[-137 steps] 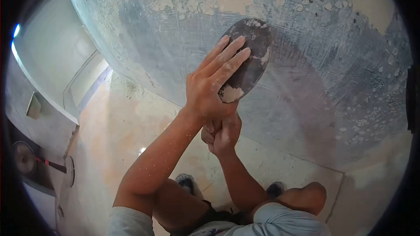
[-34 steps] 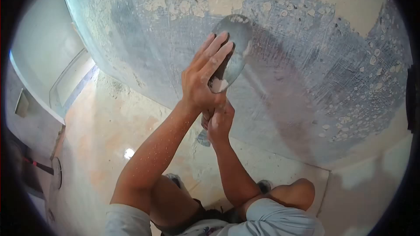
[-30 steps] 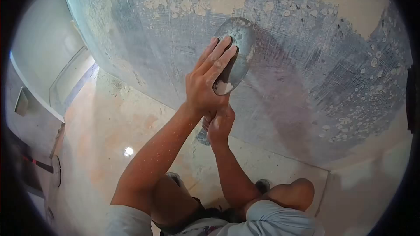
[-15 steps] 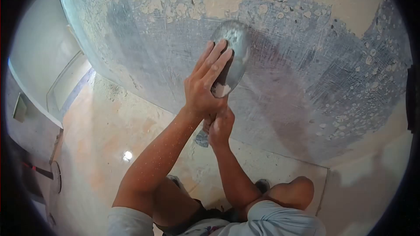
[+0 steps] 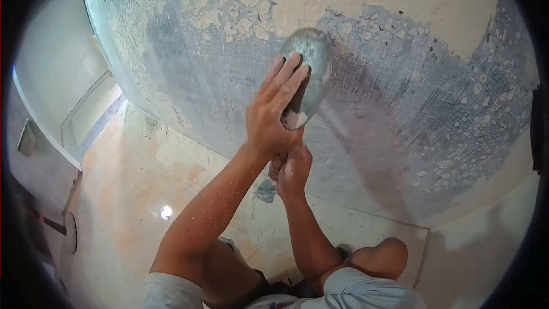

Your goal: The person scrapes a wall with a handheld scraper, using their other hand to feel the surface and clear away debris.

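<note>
An oval grey tool (image 5: 315,83), dusty on top, lies against the patchy grey and cream curved wall (image 5: 366,131). My left hand (image 5: 273,106) presses on its left side with stretched fingers, and the thumb is mostly hidden. Just below, my right hand (image 5: 293,173) is closed around the lower end of the tool, close under my left wrist. A small grey-blue piece (image 5: 265,190) shows beside the right hand; whether it belongs to the tool is unclear.
Below the wall is a dusty, stained floor (image 5: 137,177) with a bright spot of light. My bent knee (image 5: 389,258) is at the lower right. A round-ended object (image 5: 71,233) stands at the left, near a pale curved panel (image 5: 51,74).
Both hands and the tool appear slightly further right in view. The wall and floor edge have shifted slightly down, and the grip looks the same.
</note>
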`<state>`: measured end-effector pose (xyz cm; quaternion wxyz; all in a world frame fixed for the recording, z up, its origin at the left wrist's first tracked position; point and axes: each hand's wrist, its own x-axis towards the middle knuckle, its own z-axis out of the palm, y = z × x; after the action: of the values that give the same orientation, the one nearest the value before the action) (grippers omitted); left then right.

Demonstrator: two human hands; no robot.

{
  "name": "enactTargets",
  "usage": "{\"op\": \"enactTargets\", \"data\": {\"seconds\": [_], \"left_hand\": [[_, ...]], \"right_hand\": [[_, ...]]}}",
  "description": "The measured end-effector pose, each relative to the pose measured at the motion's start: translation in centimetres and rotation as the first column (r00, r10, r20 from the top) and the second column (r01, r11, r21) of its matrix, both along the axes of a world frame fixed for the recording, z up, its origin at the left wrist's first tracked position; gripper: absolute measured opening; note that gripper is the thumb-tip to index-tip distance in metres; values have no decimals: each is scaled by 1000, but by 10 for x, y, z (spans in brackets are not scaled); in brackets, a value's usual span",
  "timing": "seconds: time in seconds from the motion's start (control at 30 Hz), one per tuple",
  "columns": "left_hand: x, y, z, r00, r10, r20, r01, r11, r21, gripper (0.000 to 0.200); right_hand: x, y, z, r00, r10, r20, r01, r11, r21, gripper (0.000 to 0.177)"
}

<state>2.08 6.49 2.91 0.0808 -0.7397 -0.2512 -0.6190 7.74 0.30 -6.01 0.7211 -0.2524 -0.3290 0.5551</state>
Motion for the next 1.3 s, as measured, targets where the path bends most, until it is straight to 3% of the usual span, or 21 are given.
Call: {"op": "enactTargets", "data": {"seconds": [0.3,0.47,0.63,0.7,0.9,1.03,1.2,1.3], "left_hand": [[-9,-6,-11,998,20,-62,-24,998,-60,71],[-1,-7,22,1000,7,-3,-7,999,-49,69],[-1,-1,-7,999,37,-40,-37,999,-1,69],[-4,-3,9,998,8,-55,-8,1000,-7,68],[-5,-1,-13,999,13,-49,-13,1000,-18,69],[-5,2,3,999,31,-29,-31,999,-12,72],[-6,-4,-6,1000,28,-13,-29,999,-29,70],[-6,1,3,999,39,5,-39,999,0,71]], "right_hand": [[-11,-2,-19,998,15,-55,-16,1000,-16,45],[6,7,11,999,41,-18,-40,999,33,47],[0,2,-16,997,-82,-2,82,996,31,49],[5,5,-2,1000,17,-2,-17,999,45,51],[-4,6,-32,1000,-31,-1,31,999,32,49],[6,7,4,999,46,23,-47,998,43,49],[0,-3,-19,1000,-18,20,18,1000,-9,48],[4,0,4,998,65,4,-65,997,33,38]]}}
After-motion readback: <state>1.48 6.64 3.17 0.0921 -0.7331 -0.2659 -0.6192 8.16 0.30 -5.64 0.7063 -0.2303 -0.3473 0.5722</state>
